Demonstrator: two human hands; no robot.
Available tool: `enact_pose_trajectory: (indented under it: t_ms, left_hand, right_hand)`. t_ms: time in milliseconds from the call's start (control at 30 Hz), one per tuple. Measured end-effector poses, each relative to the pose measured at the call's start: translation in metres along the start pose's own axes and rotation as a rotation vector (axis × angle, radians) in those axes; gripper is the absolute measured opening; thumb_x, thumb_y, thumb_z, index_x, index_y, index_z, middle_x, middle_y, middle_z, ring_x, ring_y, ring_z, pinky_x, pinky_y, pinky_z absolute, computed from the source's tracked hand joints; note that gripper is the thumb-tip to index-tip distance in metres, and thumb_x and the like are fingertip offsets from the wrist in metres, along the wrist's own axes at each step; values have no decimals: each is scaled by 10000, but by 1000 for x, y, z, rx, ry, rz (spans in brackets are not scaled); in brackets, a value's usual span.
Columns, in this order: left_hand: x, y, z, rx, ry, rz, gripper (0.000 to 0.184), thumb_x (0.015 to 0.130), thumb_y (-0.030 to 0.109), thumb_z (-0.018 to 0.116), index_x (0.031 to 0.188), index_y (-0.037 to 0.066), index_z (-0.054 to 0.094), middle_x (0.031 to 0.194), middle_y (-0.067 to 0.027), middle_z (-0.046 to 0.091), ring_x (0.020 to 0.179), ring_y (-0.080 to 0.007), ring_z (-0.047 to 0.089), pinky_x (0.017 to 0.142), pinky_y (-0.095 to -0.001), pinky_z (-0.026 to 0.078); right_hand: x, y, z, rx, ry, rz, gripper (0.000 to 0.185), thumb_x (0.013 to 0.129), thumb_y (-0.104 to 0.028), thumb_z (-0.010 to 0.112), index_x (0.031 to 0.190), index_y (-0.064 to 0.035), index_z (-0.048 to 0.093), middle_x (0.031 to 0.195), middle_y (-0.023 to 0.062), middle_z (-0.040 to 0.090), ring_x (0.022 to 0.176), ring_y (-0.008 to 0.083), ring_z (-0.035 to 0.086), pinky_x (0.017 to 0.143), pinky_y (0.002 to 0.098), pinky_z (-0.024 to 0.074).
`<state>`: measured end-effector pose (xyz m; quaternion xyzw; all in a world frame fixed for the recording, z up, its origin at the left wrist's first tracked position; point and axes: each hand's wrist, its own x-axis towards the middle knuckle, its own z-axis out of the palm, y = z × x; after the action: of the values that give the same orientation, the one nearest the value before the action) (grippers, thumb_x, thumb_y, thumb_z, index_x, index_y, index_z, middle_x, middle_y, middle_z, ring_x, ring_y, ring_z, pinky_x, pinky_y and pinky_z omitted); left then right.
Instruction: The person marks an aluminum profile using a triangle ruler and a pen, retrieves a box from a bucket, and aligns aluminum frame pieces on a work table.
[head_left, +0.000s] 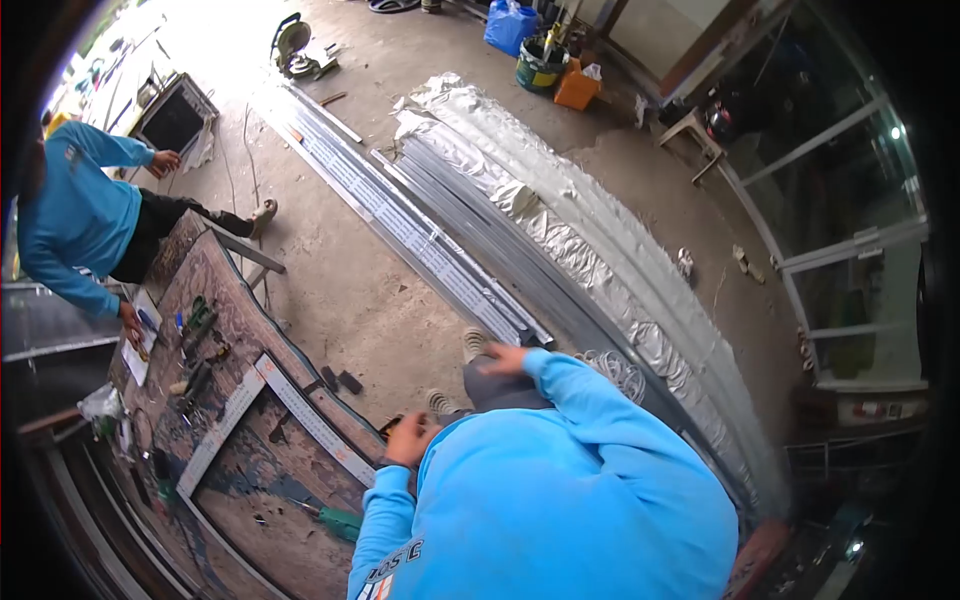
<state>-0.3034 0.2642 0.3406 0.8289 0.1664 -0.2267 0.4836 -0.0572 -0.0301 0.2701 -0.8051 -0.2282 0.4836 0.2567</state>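
My left hand point(408, 440) is beside the near edge of the work table, its fingers curled in. A small dark and orange thing shows at its fingertips, too small to name. My right hand point(505, 360) lies over my dark trouser leg point(505, 388), slightly blurred, fingers stretched out, holding nothing I can see. On the table to the left is a frame of metal profiles point(305, 415) with printed film. Inside that frame lies a green-handled tool point(340, 522), partly covered by my left sleeve.
Across the patterned work table point(290, 350), a person in blue point(85, 215) has one hand on papers point(137, 350) beside scattered tools. Long metal profiles point(385, 210) and a wrapped bundle point(590, 250) stretch along the floor. Behind them stand a cut-off saw point(296, 50) and a bucket point(541, 65).
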Motion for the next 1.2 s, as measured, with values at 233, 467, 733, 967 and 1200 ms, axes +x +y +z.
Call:
enact_pose_trajectory:
  t_ms: [233,467,733,967,1200]
  left_hand:
    - [75,-12,-21,-89,9,-274,470,933,363,752,1236,5,732,1218,-216,764,1132,-336,739,998,-438,571]
    - [174,-77,-97,250,-27,-404,514,895,363,788,1243,-11,731,1154,-208,784,1073,-333,761,957,-427,589]
    - [280,28,-99,147,-158,-237,447,1027,335,633,1291,-19,698,1220,-240,750,1147,-374,720,994,-424,556]
    - [360,58,-192,173,-493,-452,670,1054,597,507,1377,26,647,1365,-213,670,1171,-384,659,1007,-493,516]
    - [426,7,-227,-60,-657,-931,764,1004,753,509,1299,78,712,1259,-156,721,1083,-324,666,922,-517,525]
  right_hand:
    - [-112,196,71,771,621,781,408,965,-425,755,1184,-80,754,1048,110,780,809,223,725,652,415,576]
    - [-61,246,75,459,691,706,395,924,-441,792,1109,-93,779,930,114,781,803,267,741,708,417,598]
    - [36,137,-31,974,335,367,638,972,-644,675,1223,-63,750,1188,123,774,1087,244,713,963,389,562]
    - [5,112,-28,1271,623,734,641,1030,-632,587,1367,-100,705,1118,106,761,992,245,706,879,344,538]
    - [-43,58,-24,1515,633,764,721,1007,-642,621,1431,-59,627,1237,141,723,1121,274,677,984,372,511]
